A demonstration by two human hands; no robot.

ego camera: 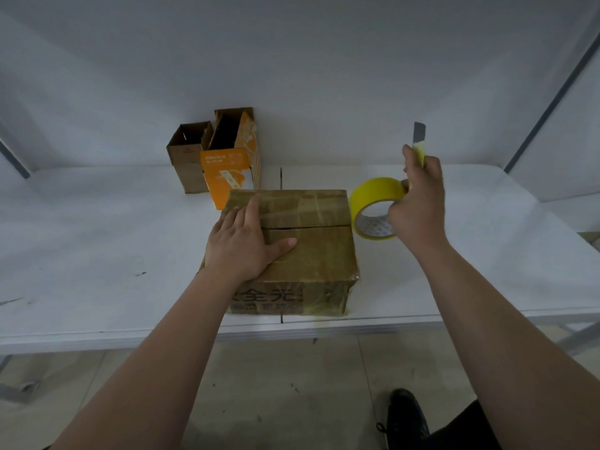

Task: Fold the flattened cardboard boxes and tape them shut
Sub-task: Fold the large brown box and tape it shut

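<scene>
one cardboard box [308,245], brown, closed, glossy with tape, printed characters on its near side; stands mid-desk close to the front edge of the white desk [97,254]; top flaps meet in a seam running 9 to 3 o'clock.
one left hand [242,246], laid flat on the box top at its 9 o'clock side; fingers [253,206] straight, released, grasping nothing, reaching over the seam toward 12 o'clock; thumb on the near flap, pointing to 3 o'clock.
one right hand [418,206], at 3 o'clock of the box; fingers curled, grasping two items at once.
one tape roll [373,196], yellow, just beside the box's 3 o'clock wall, lower fingers of the right hand hooked into its core; contact with the desk cannot be told.
one utility knife [418,138], yellow handle, grey blade pointing to 12 o'clock, held under the right thumb.
two open-topped boxes at 11 o'clock of the cardboard box, upright, side by side: plain brown box [186,160] toward 9 o'clock, orange box [227,170] toward 3 o'clock.
one black shoe [406,414] on the tiled floor at 5 o'clock.
</scene>
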